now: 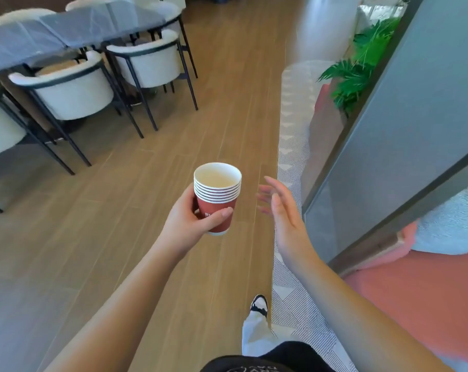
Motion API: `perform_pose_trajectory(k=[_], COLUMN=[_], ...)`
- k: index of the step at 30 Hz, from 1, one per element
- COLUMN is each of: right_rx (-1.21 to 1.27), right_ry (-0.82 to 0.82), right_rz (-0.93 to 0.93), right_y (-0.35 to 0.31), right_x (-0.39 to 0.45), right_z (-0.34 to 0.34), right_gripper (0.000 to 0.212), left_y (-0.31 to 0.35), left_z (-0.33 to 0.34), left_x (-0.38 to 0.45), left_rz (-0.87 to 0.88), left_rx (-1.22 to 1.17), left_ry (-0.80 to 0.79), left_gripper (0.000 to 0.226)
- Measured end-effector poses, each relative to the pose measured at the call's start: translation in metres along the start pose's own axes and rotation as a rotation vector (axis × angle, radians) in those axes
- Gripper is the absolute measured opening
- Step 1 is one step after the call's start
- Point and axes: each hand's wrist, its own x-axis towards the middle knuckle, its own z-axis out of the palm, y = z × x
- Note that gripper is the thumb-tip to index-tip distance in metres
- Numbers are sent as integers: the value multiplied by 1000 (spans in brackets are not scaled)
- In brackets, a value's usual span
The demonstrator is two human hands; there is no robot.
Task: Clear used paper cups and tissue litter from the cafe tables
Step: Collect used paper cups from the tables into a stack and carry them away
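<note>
A nested stack of red paper cups (217, 197) with white rolled rims stands upright, clasped in the left hand (190, 224), while the right hand (282, 213) hovers beside it, fingers spread, empty.

The left hand (186, 224) grips a stack of red paper cups (217, 198) upright over the wooden floor (120, 210), thumb across the front. The right hand (281, 210) hangs empty just beside the stack, fingers spread. Dark tables (66, 30) with white chairs (74, 89) stand well apart at upper left, a green plant (359, 65) at right.
</note>
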Motion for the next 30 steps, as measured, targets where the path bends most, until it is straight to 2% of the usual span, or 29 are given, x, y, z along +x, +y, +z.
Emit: perform_pose_trajectory(k=[7,15,23,30], right_rx=[3,34,10,-10], right_ry=[-18,-20,14,68], right_rz=[-2,-31,-70,-109], right_y=[7,20,45,45], right_x=[146,279,419,554], right_z=[-36,-50,-33,4], right_gripper=[41,40,37,38], left_y=[20,31,32,48], left_z=[39,49,31,-19], left_x=[143,270,417,554], left_rz=[10,17,79,121], left_rx=[1,12,-9,-3], left_ry=[6,11,-6,-12], left_gripper=[73,68,64,67])
